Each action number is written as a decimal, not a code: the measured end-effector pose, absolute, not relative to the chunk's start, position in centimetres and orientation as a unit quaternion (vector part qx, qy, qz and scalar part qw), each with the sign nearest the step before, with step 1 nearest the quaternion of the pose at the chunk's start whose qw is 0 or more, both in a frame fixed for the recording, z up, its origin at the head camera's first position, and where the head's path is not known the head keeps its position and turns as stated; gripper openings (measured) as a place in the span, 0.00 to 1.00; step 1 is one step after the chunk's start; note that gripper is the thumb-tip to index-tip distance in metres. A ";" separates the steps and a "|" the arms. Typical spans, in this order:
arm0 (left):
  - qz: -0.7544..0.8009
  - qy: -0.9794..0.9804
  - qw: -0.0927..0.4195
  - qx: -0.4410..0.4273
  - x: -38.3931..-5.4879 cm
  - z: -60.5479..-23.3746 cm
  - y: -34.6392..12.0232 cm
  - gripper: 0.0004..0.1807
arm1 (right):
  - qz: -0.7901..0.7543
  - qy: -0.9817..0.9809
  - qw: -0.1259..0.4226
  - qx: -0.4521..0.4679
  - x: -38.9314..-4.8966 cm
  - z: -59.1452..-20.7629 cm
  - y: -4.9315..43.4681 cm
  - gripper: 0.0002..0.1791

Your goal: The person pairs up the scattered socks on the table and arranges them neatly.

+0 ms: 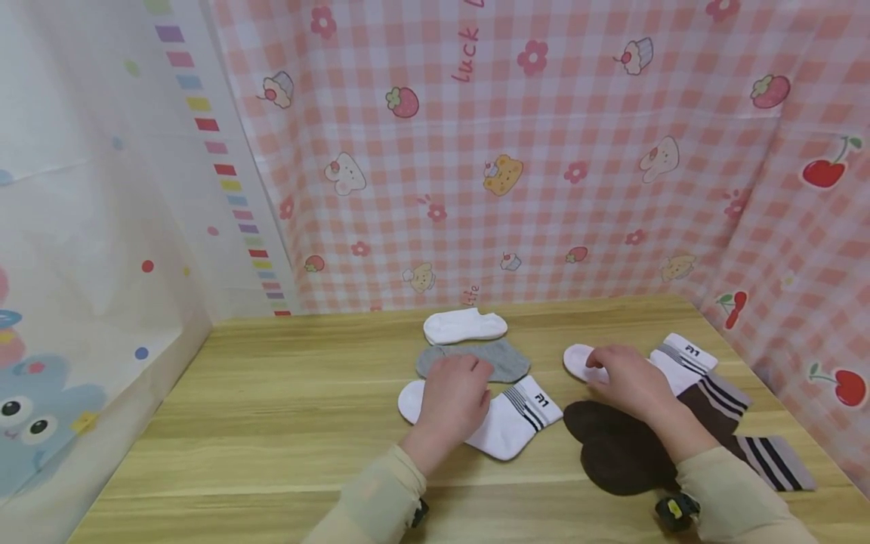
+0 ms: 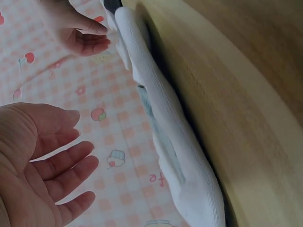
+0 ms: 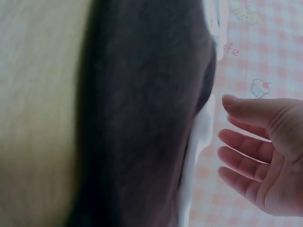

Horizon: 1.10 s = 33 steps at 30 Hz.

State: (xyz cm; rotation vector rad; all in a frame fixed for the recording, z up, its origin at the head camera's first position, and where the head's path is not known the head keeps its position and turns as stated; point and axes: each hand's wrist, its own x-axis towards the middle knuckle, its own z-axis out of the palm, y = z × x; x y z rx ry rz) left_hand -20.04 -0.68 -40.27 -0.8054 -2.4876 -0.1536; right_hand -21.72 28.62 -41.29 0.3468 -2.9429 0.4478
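My left hand [image 1: 454,404] hovers over a white striped sock [image 1: 506,434] that lies flat, its fingers loosely bent and apart from the cloth in the left wrist view. Just beyond it lie a grey sock [image 1: 506,361] and a short white sock [image 1: 465,326]. My right hand [image 1: 628,380] is above another white striped sock [image 1: 680,363], hiding its middle. The right wrist view shows those fingers relaxed with nothing between them. Nearer the front, two dark brown socks with striped cuffs [image 1: 621,457] overlap, partly covered by my right forearm.
The socks lie on a wood-grain table [image 1: 285,423]. A pink checked cloth [image 1: 448,151] hangs behind it and on the right. At the left hangs a white patterned cloth [image 1: 102,227].
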 end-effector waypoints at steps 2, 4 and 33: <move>-0.053 -0.916 0.260 -0.302 -19.9 -40.3 -0.5 0.10 | 0.139 -0.982 0.064 0.114 -21.8 -41.5 28.7 0.12; -0.049 -0.915 0.259 -0.306 -19.8 -40.3 -0.3 0.10 | 0.129 -0.984 0.058 0.111 -21.8 -41.7 28.8 0.12; -0.026 -0.891 0.282 -0.354 -18.7 -41.3 2.7 0.05 | 0.067 -0.990 0.042 0.121 -23.3 -42.4 29.2 0.05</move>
